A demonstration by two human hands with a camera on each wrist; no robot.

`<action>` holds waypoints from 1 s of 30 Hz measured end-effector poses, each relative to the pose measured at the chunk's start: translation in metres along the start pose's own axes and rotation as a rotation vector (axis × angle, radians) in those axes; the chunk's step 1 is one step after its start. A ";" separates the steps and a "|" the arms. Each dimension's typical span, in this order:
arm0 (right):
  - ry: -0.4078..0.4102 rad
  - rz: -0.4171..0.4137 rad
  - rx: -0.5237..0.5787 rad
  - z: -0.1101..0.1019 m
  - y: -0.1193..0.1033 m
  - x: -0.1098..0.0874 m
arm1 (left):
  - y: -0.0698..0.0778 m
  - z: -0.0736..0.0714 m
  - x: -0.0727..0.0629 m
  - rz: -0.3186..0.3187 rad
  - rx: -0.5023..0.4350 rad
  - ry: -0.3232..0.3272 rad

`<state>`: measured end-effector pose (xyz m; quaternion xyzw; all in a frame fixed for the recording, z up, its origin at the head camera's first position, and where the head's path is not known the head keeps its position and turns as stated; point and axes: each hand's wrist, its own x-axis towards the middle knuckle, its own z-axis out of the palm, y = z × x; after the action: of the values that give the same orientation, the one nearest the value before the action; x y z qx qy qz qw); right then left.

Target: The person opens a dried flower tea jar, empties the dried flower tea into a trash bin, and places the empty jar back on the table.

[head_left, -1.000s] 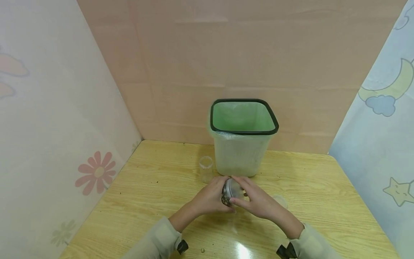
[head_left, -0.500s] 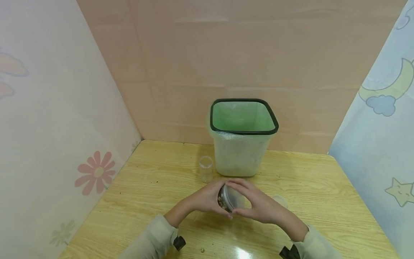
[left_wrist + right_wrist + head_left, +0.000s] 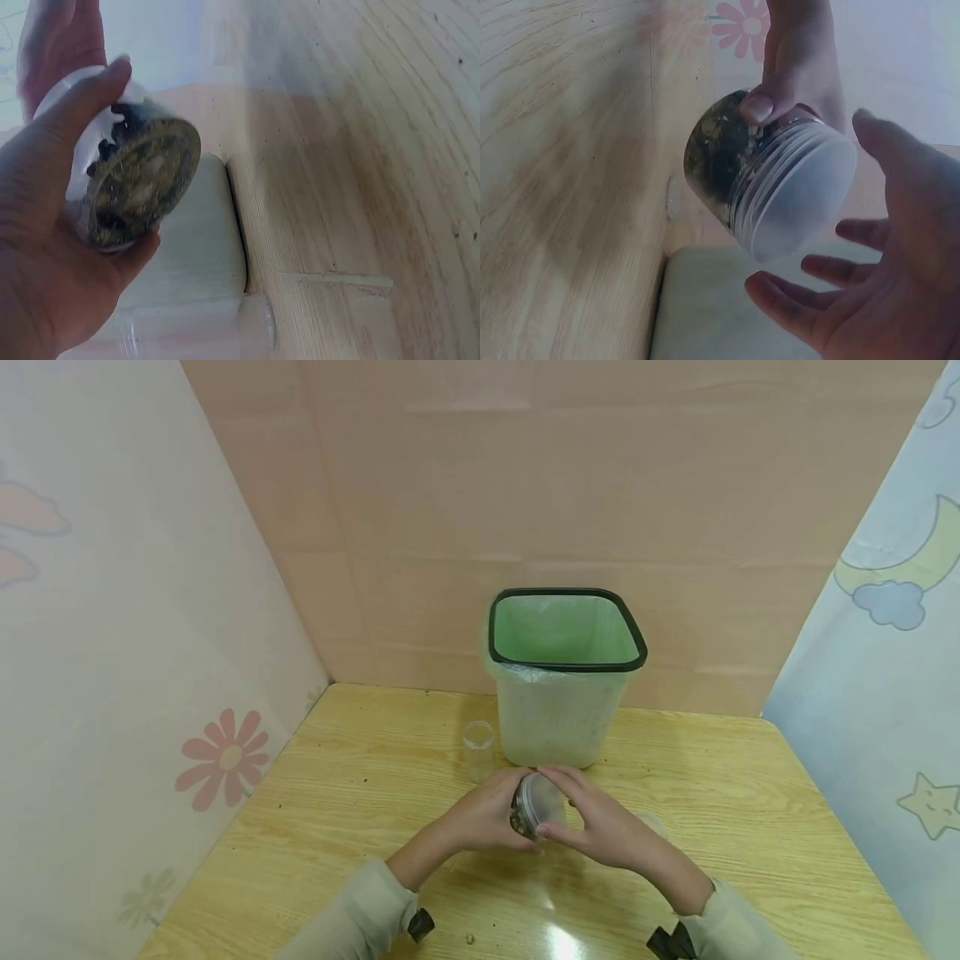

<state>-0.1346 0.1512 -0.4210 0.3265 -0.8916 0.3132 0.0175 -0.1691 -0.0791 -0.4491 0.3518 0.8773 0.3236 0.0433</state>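
— Jar up above the wood, tipped right over on its side, cradled between two hands! That's my head feed. What do the wrist cameras give us?

— Plenty! On the left wrist one I'm looking straight at the round base, and it's a speckled jumble, dark patches mixed with yellowish ones. Over on the right wrist, those bits crowd against the clear side wall.

— And the other end?

— Whitish, cloudy lid, ridges stacked round its edge, a soft bluish sheen across the face. It's aimed toward the right hand.

— So who's got hold of it?

— The left hand, thumb and fingers wrapped about the body. The right one is released: I see its fingers spread and loosely cupped around the lid, with a gap showing in my right wrist picture. Whether the thumb brushes the rim, I can't tell from the head view.

— Around them I've got a pale green bin, black-rimmed, standing just beyond, a clear container upright at its left, and a pale disc on the table, partly hidden by the right arm.
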 end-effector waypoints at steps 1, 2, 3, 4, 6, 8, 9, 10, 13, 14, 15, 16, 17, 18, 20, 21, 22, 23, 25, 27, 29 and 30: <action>0.001 0.022 0.014 0.001 0.000 0.001 | 0.001 0.001 0.001 -0.003 0.024 0.017; 0.000 0.044 0.028 0.001 0.000 0.002 | 0.002 0.002 0.001 -0.008 0.051 0.031; -0.005 0.064 0.042 0.002 0.000 0.003 | 0.003 0.003 0.002 -0.008 0.074 0.042; -0.013 0.083 0.058 0.003 0.001 0.004 | 0.004 0.004 0.002 -0.010 0.093 0.051; -0.023 0.107 0.080 0.004 0.001 0.005 | 0.006 0.005 0.003 -0.009 0.125 0.063; -0.030 0.125 0.098 0.005 0.001 0.006 | 0.008 0.006 0.003 -0.015 0.145 0.067; -0.032 0.129 0.103 0.005 0.001 0.006 | 0.008 0.007 0.003 -0.018 0.146 0.067; -0.032 0.131 0.105 0.006 0.001 0.007 | 0.008 0.007 0.003 -0.019 0.145 0.066; -0.027 0.120 0.100 0.006 0.001 0.006 | 0.008 0.006 0.002 -0.016 0.108 0.056; -0.023 0.110 0.094 0.006 0.001 0.006 | 0.007 0.005 0.002 -0.013 0.089 0.049; -0.020 0.096 0.085 0.006 0.001 0.006 | 0.007 0.004 0.002 -0.007 0.066 0.040; -0.015 0.080 0.072 0.007 0.001 0.005 | 0.006 0.003 0.001 0.003 0.040 0.033; -0.012 0.063 0.058 0.006 0.001 0.005 | 0.005 0.002 0.001 0.010 0.018 0.024; -0.008 0.044 0.047 0.006 0.001 0.004 | 0.005 0.001 0.001 0.016 0.001 0.011; -0.004 0.007 0.024 0.005 0.000 0.003 | 0.003 -0.002 0.000 0.030 -0.029 -0.014; -0.006 -0.010 0.016 0.005 0.000 0.002 | 0.002 -0.003 0.000 0.036 -0.043 -0.028; -0.008 -0.023 0.005 0.005 0.000 0.002 | 0.000 -0.004 0.000 0.040 -0.052 -0.042; -0.013 -0.034 0.002 0.004 0.000 0.001 | 0.000 -0.005 0.000 0.040 -0.056 -0.058; -0.025 -0.050 0.003 0.002 0.000 0.000 | -0.002 -0.007 0.000 0.040 -0.074 -0.090; -0.039 -0.058 0.006 0.001 -0.001 0.000 | -0.003 -0.008 0.000 0.038 -0.090 -0.113; -0.052 -0.066 0.013 0.000 -0.003 0.000 | -0.004 -0.009 -0.001 0.036 -0.101 -0.129; -0.055 -0.070 0.014 -0.001 -0.003 0.000 | -0.003 -0.010 -0.001 0.035 -0.108 -0.133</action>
<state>-0.1325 0.1498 -0.4185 0.3661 -0.8775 0.3097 0.0013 -0.1736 -0.0866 -0.4436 0.3851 0.8475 0.3468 0.1148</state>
